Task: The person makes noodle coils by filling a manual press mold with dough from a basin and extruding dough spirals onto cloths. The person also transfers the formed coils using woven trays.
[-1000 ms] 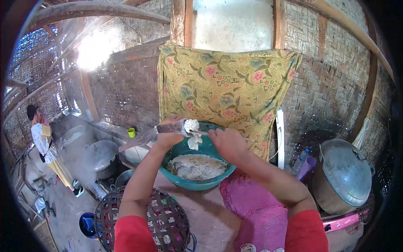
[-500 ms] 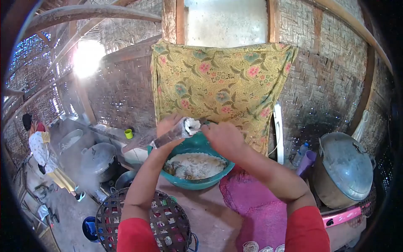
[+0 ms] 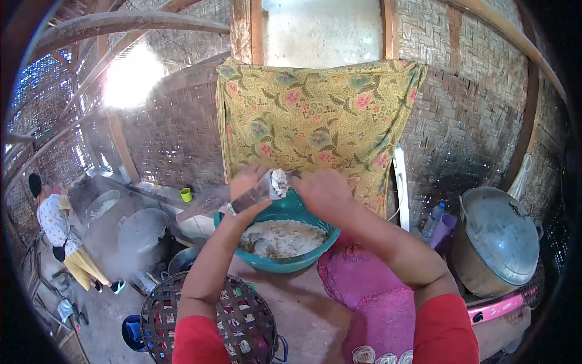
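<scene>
My left hand (image 3: 247,182) is wrapped round a long tube (image 3: 253,197), its fingers closed, holding it aslant above the basin. White dough-like stuff (image 3: 279,184) fills the tube's near end, and a long handle-like part reaches out to the left. Close beside that filled end is my right hand (image 3: 321,191), its fingers curled in; whatever they pinch is hidden. Below both hands stands a teal basin (image 3: 273,265) holding a pale, crumbly, floury mass (image 3: 282,239).
A woven basket (image 3: 212,315) stands front left, pink cloth (image 3: 382,297) with pale noodle-like coils front right. A large lidded pot (image 3: 500,236) sits on a pink stove (image 3: 497,310). Another person (image 3: 57,224) is by steaming pots (image 3: 143,230) at left. A patterned cloth (image 3: 321,115) hangs behind.
The white stuff at the tube's mouth looks fuller, where a hollow showed before. My right hand has shifted slightly at that end. The other person at left has changed stance.
</scene>
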A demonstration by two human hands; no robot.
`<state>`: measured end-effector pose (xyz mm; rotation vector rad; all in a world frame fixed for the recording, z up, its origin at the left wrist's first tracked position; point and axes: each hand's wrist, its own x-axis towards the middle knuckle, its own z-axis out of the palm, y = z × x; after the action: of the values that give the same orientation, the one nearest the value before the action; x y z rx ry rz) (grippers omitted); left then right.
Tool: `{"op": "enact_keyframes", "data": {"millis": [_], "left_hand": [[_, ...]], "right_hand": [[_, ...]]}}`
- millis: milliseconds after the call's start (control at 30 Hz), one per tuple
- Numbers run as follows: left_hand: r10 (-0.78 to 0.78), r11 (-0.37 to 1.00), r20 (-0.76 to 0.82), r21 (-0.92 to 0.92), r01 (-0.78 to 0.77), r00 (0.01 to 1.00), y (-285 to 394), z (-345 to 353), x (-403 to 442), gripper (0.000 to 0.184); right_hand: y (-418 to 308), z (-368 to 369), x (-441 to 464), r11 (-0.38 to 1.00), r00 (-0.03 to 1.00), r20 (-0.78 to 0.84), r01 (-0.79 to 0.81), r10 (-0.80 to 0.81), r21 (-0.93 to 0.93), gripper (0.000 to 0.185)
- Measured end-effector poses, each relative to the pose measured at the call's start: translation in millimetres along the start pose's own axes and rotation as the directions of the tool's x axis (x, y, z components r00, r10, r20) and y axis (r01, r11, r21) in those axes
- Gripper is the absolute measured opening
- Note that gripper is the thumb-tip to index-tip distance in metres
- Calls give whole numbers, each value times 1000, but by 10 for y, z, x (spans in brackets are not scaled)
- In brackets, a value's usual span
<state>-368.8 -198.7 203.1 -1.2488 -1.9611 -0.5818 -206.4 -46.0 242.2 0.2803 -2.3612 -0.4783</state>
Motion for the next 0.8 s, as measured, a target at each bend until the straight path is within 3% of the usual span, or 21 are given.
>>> {"op": "enact_keyframes", "data": {"millis": [100,167,200,233,300,400,633,667,733,800], "left_hand": [[66,997,-17,-37,-67,998,-145,131,-36,44],[-22,999,-55,36,24,998,-388,238,-110,43],[-10,1000,-149,0,10,989,-459,188,-143,37],[-11,1000,-153,1,11,988,-479,187,-179,37],[-30,987,-127,154,49,991,-371,20,-208,21],[19,988,-110,157,-1,994,-357,44,-146,24],[-93,994,-72,45,97,993,96,-173,-108,27],[-94,994,-72,43,97,993,52,-126,-129,27],[-106,992,-271,-91,85,957,-129,-41,-194,24],[-162,987,-323,-37,159,932,-175,-148,-175,22]], "right_hand": [[-45,29,-79,1000,997,71,-17,17,-1,12],[54,-158,-164,997,993,98,-71,72,-17,13],[114,-236,-182,992,984,126,-122,126,-37,14],[164,-252,-166,992,985,123,-119,123,-39,14],[225,-267,-160,995,992,-79,-100,99,-16,15],[102,-144,-89,998,998,52,-25,28,-51,14],[-170,-73,-63,999,999,-2,43,-43,14,12],[-174,-57,-113,1000,1000,26,3,-3,19,11],[-120,-71,-205,999,998,48,-30,29,23,10],[7,-133,-312,897,953,-6,-284,304,340,13]]}}
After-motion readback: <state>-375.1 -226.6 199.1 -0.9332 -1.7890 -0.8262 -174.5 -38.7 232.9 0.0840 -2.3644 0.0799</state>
